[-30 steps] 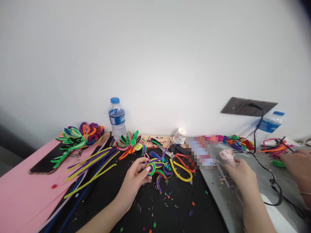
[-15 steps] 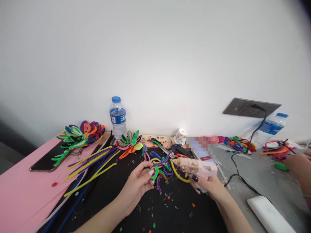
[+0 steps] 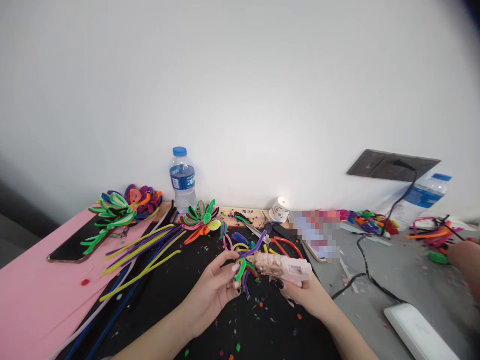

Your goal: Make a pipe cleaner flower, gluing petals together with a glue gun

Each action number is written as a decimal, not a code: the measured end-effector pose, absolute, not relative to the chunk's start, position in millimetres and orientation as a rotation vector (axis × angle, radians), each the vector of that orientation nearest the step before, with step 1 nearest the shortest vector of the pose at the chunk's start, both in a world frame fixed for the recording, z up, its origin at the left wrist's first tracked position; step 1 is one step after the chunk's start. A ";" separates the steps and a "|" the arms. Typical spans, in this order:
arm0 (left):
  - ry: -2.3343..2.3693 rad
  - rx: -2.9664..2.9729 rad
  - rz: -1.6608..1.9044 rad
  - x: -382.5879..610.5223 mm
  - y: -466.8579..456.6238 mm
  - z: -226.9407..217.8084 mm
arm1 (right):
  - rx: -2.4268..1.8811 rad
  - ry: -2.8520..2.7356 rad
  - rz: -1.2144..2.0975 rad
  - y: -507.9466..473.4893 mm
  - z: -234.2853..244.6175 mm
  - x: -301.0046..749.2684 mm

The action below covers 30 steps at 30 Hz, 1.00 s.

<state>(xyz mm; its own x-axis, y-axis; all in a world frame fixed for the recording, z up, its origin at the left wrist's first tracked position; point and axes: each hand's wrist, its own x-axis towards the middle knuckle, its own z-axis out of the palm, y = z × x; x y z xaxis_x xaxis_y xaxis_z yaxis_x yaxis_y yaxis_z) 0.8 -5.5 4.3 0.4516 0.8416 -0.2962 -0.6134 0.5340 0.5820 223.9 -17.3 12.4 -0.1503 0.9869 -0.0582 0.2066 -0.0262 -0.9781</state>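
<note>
My left hand [image 3: 216,289] pinches a small piece of looped pipe cleaners [image 3: 244,266] in green, purple and red, held just above the black mat [image 3: 195,310]. My right hand [image 3: 305,295] grips a pink glue gun [image 3: 282,266] whose nozzle points left and touches the pipe-cleaner piece. The gun's black cord [image 3: 369,280] trails right across the grey table to a wall socket [image 3: 392,165].
Long yellow and purple pipe cleaners [image 3: 144,250], finished pipe-cleaner flowers [image 3: 198,220] [image 3: 122,207], a phone [image 3: 75,245] on pink paper, a water bottle [image 3: 182,179], scissors [image 3: 257,231], red-handled pliers [image 3: 287,245] and a tape roll [image 3: 279,209] lie about. Another person's hand [image 3: 465,260] works at far right.
My right hand has brought the glue gun from the grey table at right over to the pipe-cleaner piece in my left hand. My left hand lifted the piece slightly.
</note>
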 end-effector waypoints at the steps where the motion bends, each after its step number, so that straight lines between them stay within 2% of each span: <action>1: 0.605 0.421 0.930 1.0 -5.5 4.6 | -1.308 -1.488 1.267 -16.8 15.6 222.1; 15: 0.565 0.423 0.925 0.0 -6.6 3.1 | -1.267 -1.560 1.299 -14.9 30.8 213.8; 30: 0.575 0.417 0.938 1.4 -5.8 2.4 | -1.351 -1.422 1.231 -17.1 6.6 222.9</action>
<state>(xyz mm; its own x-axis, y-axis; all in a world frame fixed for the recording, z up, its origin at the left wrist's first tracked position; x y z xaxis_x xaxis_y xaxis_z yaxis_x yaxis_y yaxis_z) 1.4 -5.8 2.4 0.4617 0.8426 -0.2773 -0.6292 0.5314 0.5672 222.9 -17.1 6.6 -0.1067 0.9919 -0.0688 0.2107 -0.0451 -0.9765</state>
